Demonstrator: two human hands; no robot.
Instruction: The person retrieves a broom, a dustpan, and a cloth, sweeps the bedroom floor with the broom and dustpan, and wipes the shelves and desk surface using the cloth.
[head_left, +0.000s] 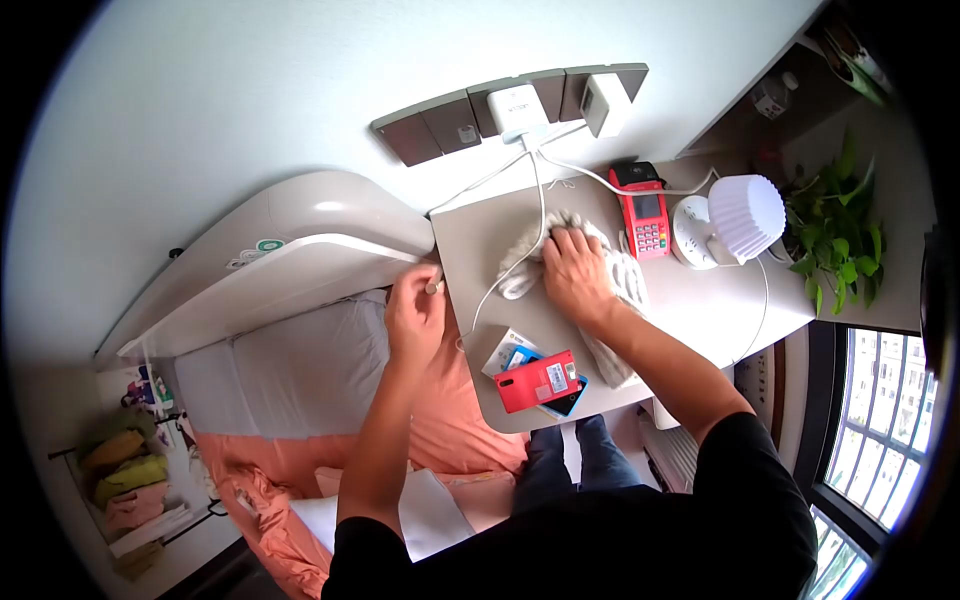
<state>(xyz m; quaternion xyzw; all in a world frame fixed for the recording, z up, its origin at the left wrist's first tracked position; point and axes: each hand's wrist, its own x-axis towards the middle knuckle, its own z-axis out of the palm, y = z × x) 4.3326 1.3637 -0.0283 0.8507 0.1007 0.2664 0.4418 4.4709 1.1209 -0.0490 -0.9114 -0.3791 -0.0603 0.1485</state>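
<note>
My left hand (415,318) is beside the left edge of the small table, its fingers closed around a small pale cylindrical object (433,288) whose kind I cannot make out. My right hand (580,272) presses down on a bunched, whitish-grey ribbed cloth (625,280) on the tabletop, fingers bent into it. A white charging cable (512,268) runs across the cloth's left part. Near the front edge, a red phone (538,381) lies on top of a blue-edged phone (572,400) and a white box (502,352).
A red card terminal (645,215) and a white lamp (745,215) stand at the table's right, near a leafy plant (840,245). Chargers (517,108) sit in the wall socket strip (440,125). To the left is a bed with grey pillows (310,365) and orange bedding (450,425).
</note>
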